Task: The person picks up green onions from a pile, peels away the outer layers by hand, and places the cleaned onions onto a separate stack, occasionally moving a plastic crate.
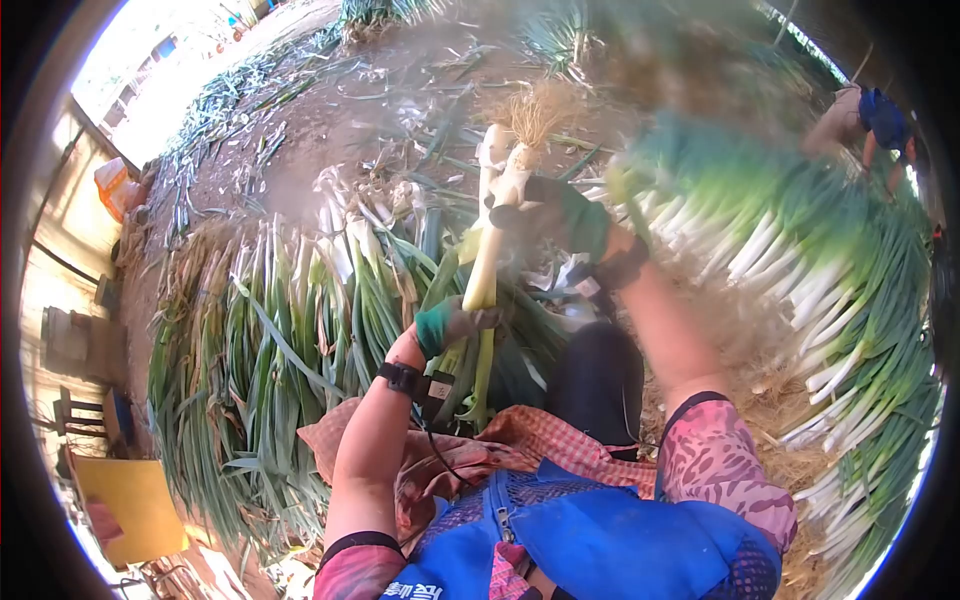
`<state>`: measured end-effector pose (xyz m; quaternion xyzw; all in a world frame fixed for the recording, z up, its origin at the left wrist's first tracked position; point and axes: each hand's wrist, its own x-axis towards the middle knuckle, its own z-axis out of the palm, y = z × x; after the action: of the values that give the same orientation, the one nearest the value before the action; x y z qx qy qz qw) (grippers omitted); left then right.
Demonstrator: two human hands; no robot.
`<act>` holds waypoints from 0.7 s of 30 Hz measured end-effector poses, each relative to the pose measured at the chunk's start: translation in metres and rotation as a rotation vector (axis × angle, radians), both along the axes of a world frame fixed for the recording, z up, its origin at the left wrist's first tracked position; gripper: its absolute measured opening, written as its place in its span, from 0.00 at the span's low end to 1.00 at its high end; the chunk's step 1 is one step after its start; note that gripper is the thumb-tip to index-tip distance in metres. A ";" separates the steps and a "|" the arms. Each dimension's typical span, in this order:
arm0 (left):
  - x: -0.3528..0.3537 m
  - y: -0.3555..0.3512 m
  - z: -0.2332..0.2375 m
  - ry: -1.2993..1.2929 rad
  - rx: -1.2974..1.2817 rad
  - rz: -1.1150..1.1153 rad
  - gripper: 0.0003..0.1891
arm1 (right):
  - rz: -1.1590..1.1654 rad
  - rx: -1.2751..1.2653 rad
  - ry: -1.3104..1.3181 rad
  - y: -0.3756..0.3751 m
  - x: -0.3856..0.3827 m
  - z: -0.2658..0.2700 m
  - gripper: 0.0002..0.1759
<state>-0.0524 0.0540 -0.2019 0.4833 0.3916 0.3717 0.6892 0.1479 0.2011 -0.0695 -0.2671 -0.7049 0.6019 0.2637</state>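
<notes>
Two thick leeks are held side by side in front of me, white shafts upward and a bushy tuft of pale roots at the top. My left hand, in a green and grey glove, is closed around the lower, greener part. Higher up, just below the roots, my right hand in a similar glove has its fingers bent against the white shaft; it is slightly blurred. Green leaves hang down below my left hand towards my lap.
Untrimmed leeks lie in a broad heap on the left. Cleaned leeks with white shafts form a long curved row on the right. Another person bends over at the far right. Leaf scraps litter the soil ahead.
</notes>
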 end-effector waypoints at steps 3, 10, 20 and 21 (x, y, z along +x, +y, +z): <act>-0.006 -0.004 0.012 -0.034 -0.096 -0.064 0.27 | -0.061 0.137 -0.017 0.033 0.025 0.011 0.23; -0.005 -0.015 -0.001 -0.064 -0.141 -0.078 0.20 | -0.282 0.419 -0.158 0.089 0.102 0.056 0.23; 0.025 -0.007 -0.007 0.146 -0.060 -0.054 0.17 | -0.181 0.628 -0.060 -0.006 0.011 -0.002 0.22; 0.026 -0.010 -0.003 0.157 -0.080 -0.058 0.17 | -0.220 0.675 -0.066 -0.006 0.007 -0.006 0.22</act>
<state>-0.0261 0.0444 -0.2045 0.4941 0.4448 0.2965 0.6856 0.1550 0.1949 -0.0751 -0.2584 -0.8391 0.2943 0.3775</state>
